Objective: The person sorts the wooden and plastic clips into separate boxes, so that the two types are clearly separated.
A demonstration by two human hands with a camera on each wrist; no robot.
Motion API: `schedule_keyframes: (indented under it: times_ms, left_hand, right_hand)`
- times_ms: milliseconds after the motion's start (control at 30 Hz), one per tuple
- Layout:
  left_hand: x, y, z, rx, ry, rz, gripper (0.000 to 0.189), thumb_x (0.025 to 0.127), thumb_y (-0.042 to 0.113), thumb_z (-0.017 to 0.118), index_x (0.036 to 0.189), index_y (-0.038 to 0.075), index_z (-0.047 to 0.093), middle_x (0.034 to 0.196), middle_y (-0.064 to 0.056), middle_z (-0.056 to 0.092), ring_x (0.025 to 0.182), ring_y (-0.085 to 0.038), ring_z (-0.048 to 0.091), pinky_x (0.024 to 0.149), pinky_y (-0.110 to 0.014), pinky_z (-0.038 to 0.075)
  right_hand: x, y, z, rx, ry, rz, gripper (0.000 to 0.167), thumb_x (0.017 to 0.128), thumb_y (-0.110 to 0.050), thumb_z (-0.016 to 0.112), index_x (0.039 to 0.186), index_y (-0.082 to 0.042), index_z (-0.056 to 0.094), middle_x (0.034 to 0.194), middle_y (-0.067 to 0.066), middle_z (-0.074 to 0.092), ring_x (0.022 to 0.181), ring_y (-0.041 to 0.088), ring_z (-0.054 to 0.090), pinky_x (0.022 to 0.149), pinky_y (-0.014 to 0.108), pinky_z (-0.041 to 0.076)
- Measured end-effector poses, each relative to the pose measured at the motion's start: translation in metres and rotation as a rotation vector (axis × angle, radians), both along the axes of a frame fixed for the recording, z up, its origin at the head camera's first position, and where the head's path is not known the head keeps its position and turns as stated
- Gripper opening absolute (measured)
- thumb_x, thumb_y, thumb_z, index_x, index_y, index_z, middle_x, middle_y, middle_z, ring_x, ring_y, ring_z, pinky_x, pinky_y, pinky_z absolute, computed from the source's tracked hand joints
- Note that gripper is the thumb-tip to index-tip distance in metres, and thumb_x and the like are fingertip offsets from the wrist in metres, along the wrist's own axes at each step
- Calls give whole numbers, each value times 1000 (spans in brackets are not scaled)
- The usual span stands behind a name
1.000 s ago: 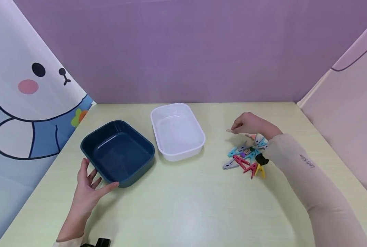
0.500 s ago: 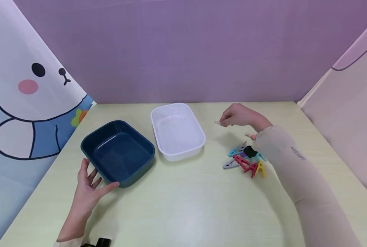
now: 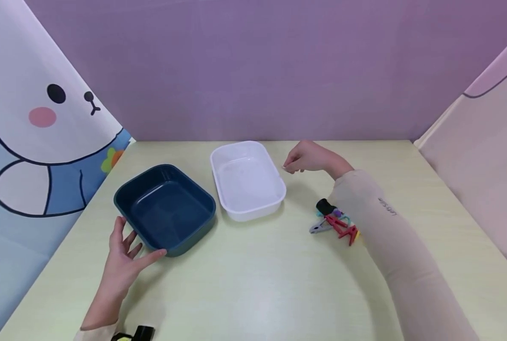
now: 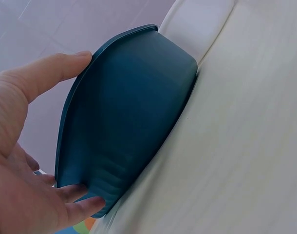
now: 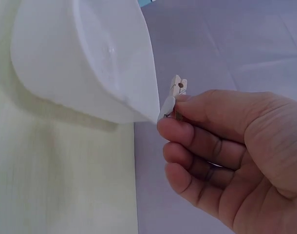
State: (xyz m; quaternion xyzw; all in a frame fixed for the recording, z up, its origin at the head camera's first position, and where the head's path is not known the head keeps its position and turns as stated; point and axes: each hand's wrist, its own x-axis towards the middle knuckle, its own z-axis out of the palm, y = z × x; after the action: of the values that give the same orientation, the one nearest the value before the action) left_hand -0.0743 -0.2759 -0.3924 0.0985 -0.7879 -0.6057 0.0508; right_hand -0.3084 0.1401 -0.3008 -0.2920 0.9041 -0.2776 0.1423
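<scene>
My right hand [image 3: 306, 157] pinches a small wooden clothespin [image 5: 176, 87] between thumb and forefinger, just off the right edge of the white plastic basin [image 3: 248, 184]. A pale, rounded piece shows on the clothespin at the fingertips. The white basin holds nothing that I can see. Over at the left, my left hand [image 3: 123, 265] touches the near-left corner of a dark blue basin [image 3: 168, 206]. Its thumb [image 4: 65, 66] lies against the rim and its fingers are spread along the outer wall. That basin's floor is bare.
Plastic clothespins lie in a loose pile under the right forearm, including a red clothespin [image 3: 348, 232] and a grey clothespin [image 3: 320, 227]. The sleeve and a black wrist piece [image 3: 324, 206] hide part of the pile. A purple cloth [image 3: 258, 71] rises behind the table.
My right hand has moved left from above the pile to beside the white basin, carrying the clothespin. The left hand and both basins have stayed in place; the view shifts slightly.
</scene>
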Motion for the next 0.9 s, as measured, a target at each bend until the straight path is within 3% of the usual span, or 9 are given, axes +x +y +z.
schedule_keyframes:
  times_ms: [133, 400, 633, 767, 900]
  left_hand:
    - [0, -1, -1, -2, 2, -2, 125, 82, -5, 77, 157, 24, -18, 164, -1, -17, 149, -40, 8, 116, -50, 20]
    - [0, -1, -1, -5, 2, -7, 125, 82, -5, 77, 157, 24, -18, 164, 0, -17, 149, -41, 7, 116, -50, 21]
    - [-1, -1, -2, -5, 13, -12, 125, 82, -5, 77, 157, 23, -18, 164, -1, -17, 149, -42, 7, 116, -38, 25]
    - [-2, -1, -2, -7, 13, -18, 125, 82, -5, 77, 157, 23, -18, 164, -1, -17, 149, -42, 7, 116, -42, 24]
    - [-3, -1, -3, 1, 12, -19, 125, 82, -5, 77, 157, 23, -18, 164, -1, -17, 149, -42, 7, 116, -47, 22]
  right_hand:
    - [1, -13, 0, -20, -5, 6, 11, 91, -9, 70, 92, -1, 77, 76, 2, 68, 68, 18, 57, 64, 29, 49]
    - [2, -40, -2, -30, -48, 22, 13, 92, -10, 70, 94, 1, 77, 76, 3, 68, 67, 18, 55, 60, 25, 45]
    - [4, -61, -1, -60, -93, 49, 11, 93, -9, 69, 94, -1, 77, 80, 5, 72, 81, 33, 66, 73, 37, 56]
    - [4, -72, -3, -75, -122, 64, 14, 93, -9, 69, 97, 1, 77, 81, 5, 72, 88, 39, 66, 79, 42, 56]
    - [4, -88, -5, -92, -145, 81, 15, 94, -10, 69, 99, 1, 77, 82, 5, 73, 90, 40, 67, 75, 36, 57]
